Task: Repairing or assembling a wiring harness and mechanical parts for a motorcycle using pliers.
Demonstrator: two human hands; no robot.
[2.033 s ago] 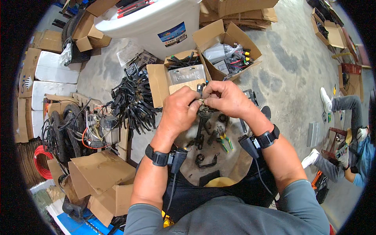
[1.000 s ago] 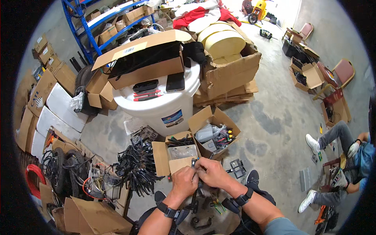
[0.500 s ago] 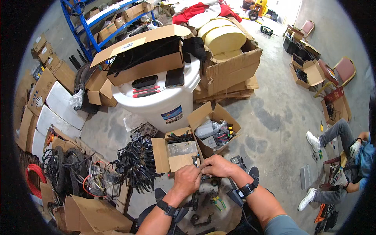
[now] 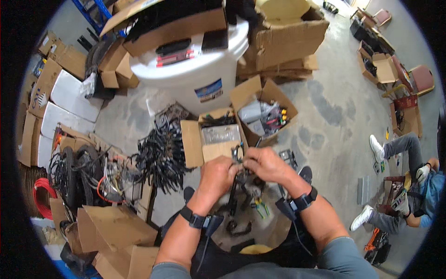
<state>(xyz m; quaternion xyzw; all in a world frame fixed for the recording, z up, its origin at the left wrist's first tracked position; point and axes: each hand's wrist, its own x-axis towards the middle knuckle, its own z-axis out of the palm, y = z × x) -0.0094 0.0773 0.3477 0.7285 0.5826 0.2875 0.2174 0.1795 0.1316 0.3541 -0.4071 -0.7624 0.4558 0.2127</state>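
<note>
My left hand [image 4: 217,177] and my right hand [image 4: 267,164] meet in front of me, both closed, fingertips pinched close together. A small dark piece, possibly a cable end, sticks up between them; their fingers hide most of it. Just beyond stands an open carton [image 4: 192,142] with a clear plastic tray [image 4: 220,135] and black parts in it. Below my hands, pliers with green and yellow handles [image 4: 261,209] lie among dark parts, near a black curved piece [image 4: 239,228].
A heap of black cables [image 4: 162,160] lies left of the carton. Another carton [image 4: 267,100] holds bagged parts and connectors. Behind stands a white tub [image 4: 186,83] with red-handled tools [image 4: 174,57] on top. At right sits another person [image 4: 425,190] wearing gloves.
The view has tipped downward, so the tub and cartons sit higher in the picture. My hands stay together, with their grip slightly shifted and the wrists more spread.
</note>
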